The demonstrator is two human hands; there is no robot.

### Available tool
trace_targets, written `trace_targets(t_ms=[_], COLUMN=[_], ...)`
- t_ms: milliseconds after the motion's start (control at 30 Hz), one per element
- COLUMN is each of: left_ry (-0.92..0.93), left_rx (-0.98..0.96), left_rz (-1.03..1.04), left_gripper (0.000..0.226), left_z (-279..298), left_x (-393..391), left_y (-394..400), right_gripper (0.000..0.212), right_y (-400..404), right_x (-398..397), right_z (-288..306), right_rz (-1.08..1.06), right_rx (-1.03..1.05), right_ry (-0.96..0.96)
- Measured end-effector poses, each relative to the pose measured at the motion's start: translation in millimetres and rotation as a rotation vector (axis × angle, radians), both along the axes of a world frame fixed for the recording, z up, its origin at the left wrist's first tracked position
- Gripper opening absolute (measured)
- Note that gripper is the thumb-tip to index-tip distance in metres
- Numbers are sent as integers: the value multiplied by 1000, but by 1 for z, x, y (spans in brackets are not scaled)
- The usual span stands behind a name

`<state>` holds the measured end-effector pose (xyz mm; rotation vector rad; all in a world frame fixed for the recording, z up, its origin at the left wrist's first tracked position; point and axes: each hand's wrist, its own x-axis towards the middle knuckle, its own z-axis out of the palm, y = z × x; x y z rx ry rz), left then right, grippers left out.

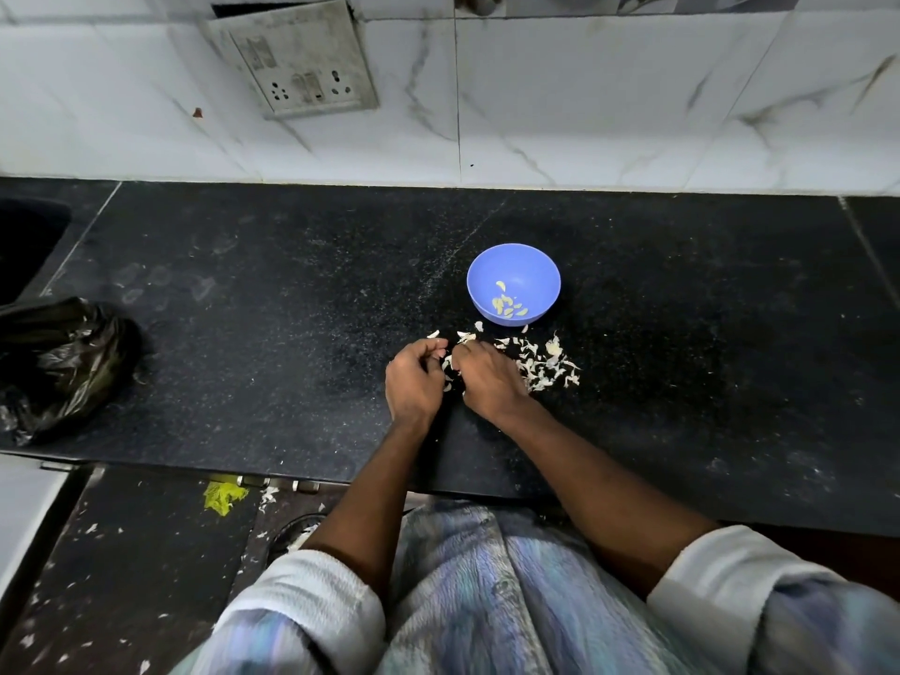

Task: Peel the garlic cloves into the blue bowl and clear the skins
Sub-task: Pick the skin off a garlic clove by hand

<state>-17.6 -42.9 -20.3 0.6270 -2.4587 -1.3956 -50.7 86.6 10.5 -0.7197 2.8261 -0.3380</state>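
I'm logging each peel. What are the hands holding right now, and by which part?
Both the left hand and right hand pinch a garlic clove between their fingertips; which part cannot be told.

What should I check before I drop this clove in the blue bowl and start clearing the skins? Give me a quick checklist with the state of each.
1. Clove in hand: cannot tell. The left hand and right hand meet with curled fingers over a pale bit; whether it is clove or skin is hidden.
2. Clove fully peeled: cannot tell.
3. Blue bowl upright and close, just beyond the hands: ok.
4. Bowl holds only peeled cloves: ok, no skins seen inside.
5. Skins gathered: not ok, scattered on the counter right of the hands, some on the floor.
6. Black bag for skins: ok, at the counter's left end.
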Motion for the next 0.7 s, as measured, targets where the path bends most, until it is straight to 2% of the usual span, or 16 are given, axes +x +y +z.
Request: trace_targets(t_ms=[133, 300, 467, 567, 700], left_ry=[11, 6, -4, -29, 4], left_rx=[1, -13, 15, -18, -7], left_rz=[-1, -8, 3, 60, 111], left_gripper=[31, 30, 19, 15, 32], left_z=[3, 1, -4, -1, -1], left_x=[-2, 1, 5, 7, 10], left_y=[6, 19, 30, 33, 30], right_gripper=[52, 51, 36, 25, 19], right_y=[6, 22, 40, 44, 40], right_x=[10, -6, -15, -14, -11], right_z=[-7, -6, -6, -7, -7], right_rz=[27, -181, -327, -429, -417], right_rx=[-5, -374, -472, -565, -606], right_ry=[97, -22, -55, -151, -203])
